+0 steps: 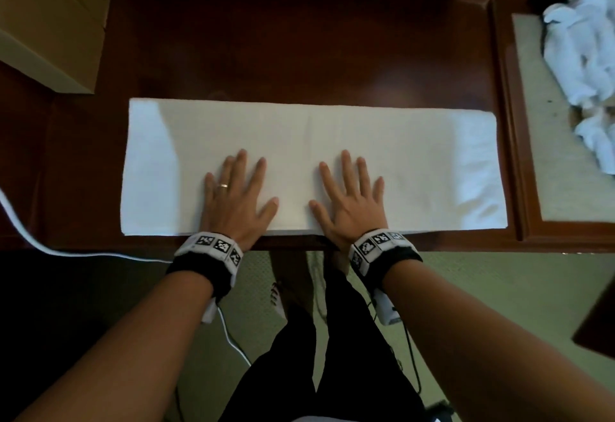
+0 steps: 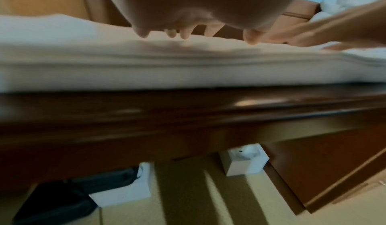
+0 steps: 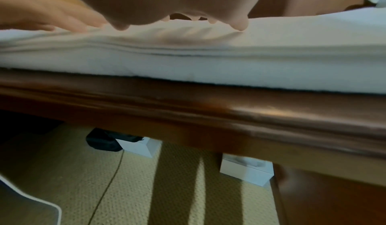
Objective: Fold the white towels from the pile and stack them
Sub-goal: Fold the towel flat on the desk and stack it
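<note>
A white towel, folded into a long strip, lies flat along the near edge of the dark wooden table. My left hand rests palm down on it with fingers spread, left of centre. My right hand lies flat beside it, right of centre, fingers straight. Both wrist views show the towel's layered near edge under the left hand and the right hand. A pile of crumpled white towels sits at the far right.
A cardboard box stands at the back left. The pile rests on a lower wooden side table with a pale top. A white cable runs off the left edge. White boxes and a dark bag stand on the floor under the table.
</note>
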Demonstrator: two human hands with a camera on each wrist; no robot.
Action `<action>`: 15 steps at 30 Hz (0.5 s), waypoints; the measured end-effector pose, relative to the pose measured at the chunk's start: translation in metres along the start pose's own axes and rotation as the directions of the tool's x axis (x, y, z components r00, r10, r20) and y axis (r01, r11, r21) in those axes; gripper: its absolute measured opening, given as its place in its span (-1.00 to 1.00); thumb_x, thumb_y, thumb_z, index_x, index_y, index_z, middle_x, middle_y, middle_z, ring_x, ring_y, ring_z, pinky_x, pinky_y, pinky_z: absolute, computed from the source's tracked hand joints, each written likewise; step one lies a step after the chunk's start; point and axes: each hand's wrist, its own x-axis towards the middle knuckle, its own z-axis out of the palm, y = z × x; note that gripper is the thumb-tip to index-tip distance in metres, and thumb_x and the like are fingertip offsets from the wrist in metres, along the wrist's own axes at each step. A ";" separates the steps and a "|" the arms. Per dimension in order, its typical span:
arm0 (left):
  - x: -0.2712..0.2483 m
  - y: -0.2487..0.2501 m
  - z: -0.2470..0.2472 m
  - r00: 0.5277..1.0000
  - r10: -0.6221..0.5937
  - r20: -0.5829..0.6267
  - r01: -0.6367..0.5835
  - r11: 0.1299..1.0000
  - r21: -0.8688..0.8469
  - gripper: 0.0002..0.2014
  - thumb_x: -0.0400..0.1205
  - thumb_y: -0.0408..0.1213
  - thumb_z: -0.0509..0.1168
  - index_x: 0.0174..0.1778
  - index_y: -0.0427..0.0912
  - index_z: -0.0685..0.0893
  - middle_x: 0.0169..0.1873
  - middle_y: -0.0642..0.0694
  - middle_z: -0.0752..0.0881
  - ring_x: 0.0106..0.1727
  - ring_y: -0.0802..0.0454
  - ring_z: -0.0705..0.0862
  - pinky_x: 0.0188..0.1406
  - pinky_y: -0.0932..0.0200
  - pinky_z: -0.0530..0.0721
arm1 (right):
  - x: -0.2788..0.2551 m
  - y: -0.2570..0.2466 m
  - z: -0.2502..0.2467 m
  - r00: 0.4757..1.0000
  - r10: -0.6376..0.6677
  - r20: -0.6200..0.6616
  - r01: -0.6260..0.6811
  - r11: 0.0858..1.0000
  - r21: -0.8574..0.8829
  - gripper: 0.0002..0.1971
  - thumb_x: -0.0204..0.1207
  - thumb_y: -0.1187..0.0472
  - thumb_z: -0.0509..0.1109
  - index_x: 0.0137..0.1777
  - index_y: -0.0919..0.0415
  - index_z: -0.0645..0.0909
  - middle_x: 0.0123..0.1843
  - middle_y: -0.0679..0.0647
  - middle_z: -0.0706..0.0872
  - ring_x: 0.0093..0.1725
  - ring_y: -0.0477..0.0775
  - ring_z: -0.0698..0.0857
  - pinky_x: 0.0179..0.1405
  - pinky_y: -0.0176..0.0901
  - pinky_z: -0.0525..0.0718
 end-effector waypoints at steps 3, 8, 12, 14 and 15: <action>0.005 0.017 0.018 0.999 -0.037 0.038 0.036 0.999 0.017 -0.26 0.69 0.35 -0.19 0.74 0.19 -0.27 0.74 -0.06 -0.35 0.76 -0.18 -0.29 0.65 -0.41 -0.22 | 0.008 0.015 0.004 1.000 -0.021 0.021 0.022 0.999 -0.027 -0.31 0.67 -0.37 -0.21 0.72 -0.20 -0.32 0.75 0.07 -0.40 0.71 0.28 -0.37 0.65 0.43 -0.20; 0.005 0.016 0.025 0.998 -0.060 -0.025 0.061 0.997 0.046 -0.22 0.64 0.42 -0.24 0.76 0.16 -0.17 0.77 -0.09 -0.20 0.76 -0.28 -0.16 0.61 -0.49 -0.10 | -0.024 0.135 0.006 0.948 0.315 -0.038 -0.310 0.946 0.093 -0.35 0.66 -0.37 -0.27 0.69 -0.29 -0.36 0.73 -0.01 -0.45 0.71 0.15 -0.40 0.67 0.30 -0.30; 0.009 0.025 0.023 0.993 -0.116 0.013 0.116 0.992 0.045 -0.20 0.62 0.44 -0.26 0.75 0.16 -0.19 0.77 -0.07 -0.23 0.76 -0.28 -0.20 0.61 -0.50 -0.11 | -0.040 0.198 -0.010 0.838 0.544 -0.049 -0.522 0.825 0.217 -0.37 0.71 -0.23 -0.05 0.74 -0.14 -0.07 0.79 0.09 -0.17 0.74 0.29 -0.10 0.67 0.35 -0.01; 0.010 0.028 0.018 0.989 -0.141 0.032 0.140 0.990 0.034 -0.18 0.59 0.45 -0.29 0.75 0.17 -0.21 0.77 -0.07 -0.24 0.76 -0.28 -0.21 0.61 -0.50 -0.11 | -0.035 0.206 -0.020 0.821 0.555 -0.138 -0.505 0.817 0.279 -0.42 0.70 -0.03 0.11 0.70 0.03 0.16 0.73 0.20 0.12 0.61 0.42 0.23 0.51 0.31 0.31; 0.010 0.030 0.016 0.987 -0.155 0.041 0.154 0.988 0.028 -0.19 0.60 0.46 -0.30 0.75 0.18 -0.21 0.76 -0.06 -0.25 0.76 -0.28 -0.21 0.61 -0.49 -0.11 | -0.031 0.209 -0.025 0.800 0.574 -0.173 -0.504 0.800 0.325 -0.45 0.67 0.08 0.17 0.66 0.10 0.25 0.66 0.26 0.24 0.50 0.45 0.34 0.41 0.27 0.41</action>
